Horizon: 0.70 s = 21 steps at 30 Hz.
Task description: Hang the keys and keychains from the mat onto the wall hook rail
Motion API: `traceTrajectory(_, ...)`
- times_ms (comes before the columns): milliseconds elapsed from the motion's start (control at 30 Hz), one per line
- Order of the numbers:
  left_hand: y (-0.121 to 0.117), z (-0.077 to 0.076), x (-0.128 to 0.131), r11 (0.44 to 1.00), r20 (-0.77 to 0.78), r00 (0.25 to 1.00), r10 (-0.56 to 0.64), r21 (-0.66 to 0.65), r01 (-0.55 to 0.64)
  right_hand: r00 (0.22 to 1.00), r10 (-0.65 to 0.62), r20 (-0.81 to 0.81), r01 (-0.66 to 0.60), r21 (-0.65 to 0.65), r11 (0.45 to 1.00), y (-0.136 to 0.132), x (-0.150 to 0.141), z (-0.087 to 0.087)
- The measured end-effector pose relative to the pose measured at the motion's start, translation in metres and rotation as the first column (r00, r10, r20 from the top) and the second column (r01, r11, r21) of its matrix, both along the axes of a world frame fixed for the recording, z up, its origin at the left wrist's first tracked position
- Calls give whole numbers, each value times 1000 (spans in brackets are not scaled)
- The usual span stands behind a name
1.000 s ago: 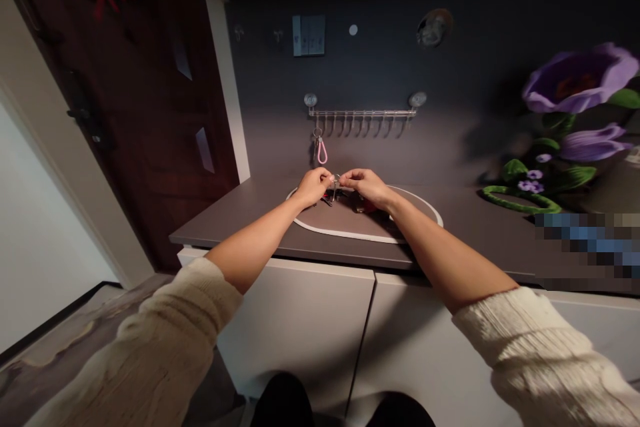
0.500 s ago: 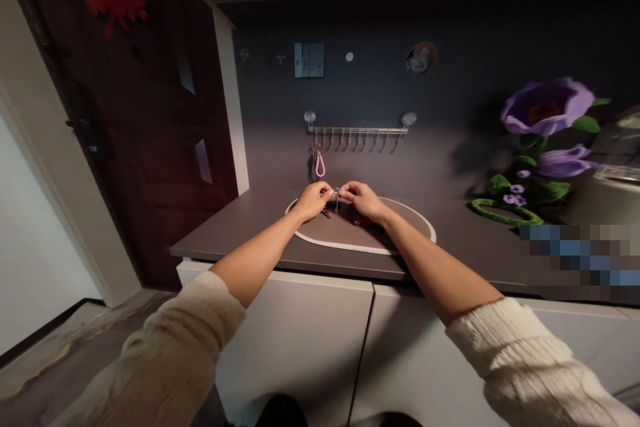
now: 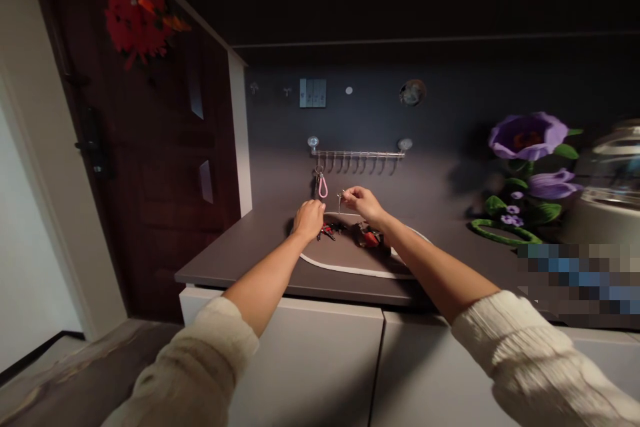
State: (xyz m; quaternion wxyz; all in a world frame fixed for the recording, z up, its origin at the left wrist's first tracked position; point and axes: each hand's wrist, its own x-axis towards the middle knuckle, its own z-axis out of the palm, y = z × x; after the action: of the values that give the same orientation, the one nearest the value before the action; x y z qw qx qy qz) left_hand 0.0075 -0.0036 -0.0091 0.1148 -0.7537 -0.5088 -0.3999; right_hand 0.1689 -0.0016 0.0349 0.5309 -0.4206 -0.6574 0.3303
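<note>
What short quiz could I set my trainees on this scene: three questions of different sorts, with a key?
1. Multiple choice: What does the grip of the right hand hold?
A) a mug
B) a small metal ring
C) a spoon

2. True or false: The pink loop hangs near the left end of the hook rail.

3. Fill in the missing word: The flowers standing at the right of the counter have ____ petals.

Key: 1. B; 2. True; 3. purple
</note>
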Motion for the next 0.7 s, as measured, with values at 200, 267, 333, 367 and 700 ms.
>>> traceTrajectory(200,0,1,-1,999,-20,999,44,8,-44,978,-29,-209,2,-131,991,15,-19,33)
traceTrajectory(267,0,1,-1,998,-21,998,58,17,-57,965,-33,-259,-5,-145,989,21,-26,42)
traceTrajectory(333,1,1,-2,997,-20,997,76,16,-76,954,-53,-294,4,-165,986,26,-33,50)
traceTrajectory(367,1,1,-2,996,-19,996,88,12,-88,950,-66,-305,11,-179,984,28,-36,53)
traceTrajectory(700,-1,4,-2,979,-29,979,200,-26,-200,909,-101,-404,10,-220,975,55,-56,65)
